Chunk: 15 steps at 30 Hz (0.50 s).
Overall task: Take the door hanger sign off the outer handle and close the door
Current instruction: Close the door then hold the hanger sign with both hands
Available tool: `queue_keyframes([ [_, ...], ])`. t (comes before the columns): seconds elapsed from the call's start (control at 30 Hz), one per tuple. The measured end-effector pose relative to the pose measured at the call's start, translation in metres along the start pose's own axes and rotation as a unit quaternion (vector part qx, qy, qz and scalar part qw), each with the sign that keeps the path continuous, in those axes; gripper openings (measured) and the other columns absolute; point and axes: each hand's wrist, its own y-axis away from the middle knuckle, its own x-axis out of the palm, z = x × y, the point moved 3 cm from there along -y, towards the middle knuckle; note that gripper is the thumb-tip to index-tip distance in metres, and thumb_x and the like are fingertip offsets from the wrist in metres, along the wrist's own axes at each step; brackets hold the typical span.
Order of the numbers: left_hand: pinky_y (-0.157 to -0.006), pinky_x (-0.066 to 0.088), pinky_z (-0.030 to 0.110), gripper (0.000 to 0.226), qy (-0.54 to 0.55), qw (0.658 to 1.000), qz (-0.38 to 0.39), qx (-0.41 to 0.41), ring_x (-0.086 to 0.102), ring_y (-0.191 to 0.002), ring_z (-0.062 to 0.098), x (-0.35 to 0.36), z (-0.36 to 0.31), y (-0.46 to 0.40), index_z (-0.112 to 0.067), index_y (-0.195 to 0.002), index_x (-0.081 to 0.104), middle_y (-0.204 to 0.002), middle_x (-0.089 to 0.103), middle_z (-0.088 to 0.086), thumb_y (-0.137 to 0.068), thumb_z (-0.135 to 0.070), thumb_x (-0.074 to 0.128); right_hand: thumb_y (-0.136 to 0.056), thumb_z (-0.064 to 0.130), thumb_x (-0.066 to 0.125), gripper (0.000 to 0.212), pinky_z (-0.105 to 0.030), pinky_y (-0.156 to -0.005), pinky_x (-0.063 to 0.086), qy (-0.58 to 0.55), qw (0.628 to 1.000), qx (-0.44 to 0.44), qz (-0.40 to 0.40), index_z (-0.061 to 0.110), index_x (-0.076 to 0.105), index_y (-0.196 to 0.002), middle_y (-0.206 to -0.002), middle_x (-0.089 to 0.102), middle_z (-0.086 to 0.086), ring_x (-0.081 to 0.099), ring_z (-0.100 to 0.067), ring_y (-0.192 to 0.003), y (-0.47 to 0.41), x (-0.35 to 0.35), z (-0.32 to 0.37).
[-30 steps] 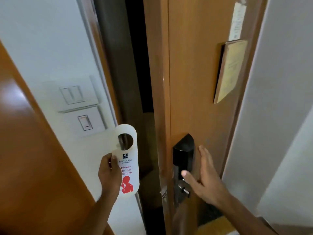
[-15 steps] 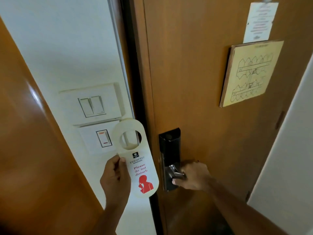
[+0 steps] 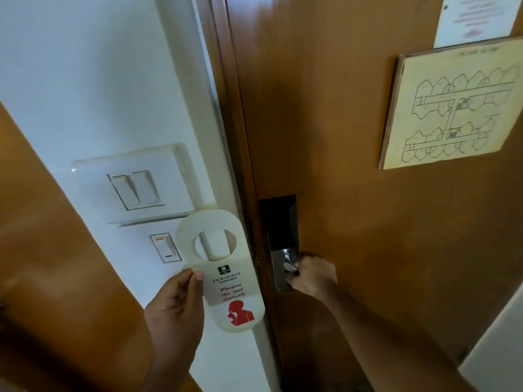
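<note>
Closing the door (image 3: pixel 353 137) is the step in hand: your right hand (image 3: pixel 312 277) is wrapped around the inner handle (image 3: pixel 290 267) on the black lock plate (image 3: pixel 280 222), fingers curled shut on the lever, at about 3 o'clock from the sign. The door hanger sign (image 3: pixel 226 274) is already off the outer handle; your left hand (image 3: pixel 175 304) holds it upright in front of the white wall, pinched by its left edge between thumb and fingers, at about 7 o'clock from the lock plate. Its round opening frames the edge of the white door frame (image 3: pixel 215 165) behind it, and the switch plates (image 3: pixel 135 188) sit at about 11 o'clock from the sign.

The door edge meets the frame with no dark gap visible, so the door appears shut or very nearly so; whether the latch has caught cannot be told. The next move, as a judgement, calls for a firm pull on the handle until the latch seats, then release, while you keep the sign clear of the door edge.

Against the earlier frames: a second ago the door stood well open with a dark gap, and your right hand was flat beside the lock, not gripping. Half a second ago it had taken the handle and a narrow dark slit remained. The sign has stayed in your left hand throughout.
</note>
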Motion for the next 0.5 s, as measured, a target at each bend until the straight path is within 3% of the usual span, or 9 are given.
queue_keyframes([
  [0.17,-0.073,0.058,0.014,0.018,0.04,0.999,-0.03,0.02,0.074,-0.089,0.005,0.003,0.001,0.001,-0.043,-0.091,0.076,-0.094,0.079,-0.014,-0.088,-0.031,0.065,-0.093,0.048,0.061,0.042,-0.022,-0.044,0.033,-0.032,0.999,-0.004,-0.011,0.026,0.043,-0.061,-0.057,0.049,0.01,0.047,-0.004,-0.049,-0.019,0.006,0.001],
  [0.4,-0.071,0.057,0.014,0.016,0.049,0.998,-0.036,0.019,0.075,-0.085,0.007,0.005,-0.002,0.001,-0.043,-0.087,0.077,-0.089,0.08,-0.01,-0.085,-0.031,0.066,-0.096,0.048,0.052,0.023,-0.022,-0.047,0.036,-0.023,0.999,-0.04,0.01,0.027,0.053,-0.085,-0.065,0.051,0.009,0.049,-0.005,-0.055,-0.034,-0.001,0.004],
  [0.5,-0.074,0.059,0.017,0.017,0.048,0.998,-0.034,0.018,0.075,-0.092,0.009,0.004,-0.002,0.001,-0.048,-0.089,0.076,-0.092,0.079,-0.012,-0.084,-0.036,0.066,-0.098,0.046,0.053,0.039,-0.022,-0.046,0.035,-0.018,0.999,-0.026,0.01,0.026,0.039,-0.067,-0.063,0.051,0.007,0.05,-0.006,-0.053,-0.035,-0.002,0.007],
])
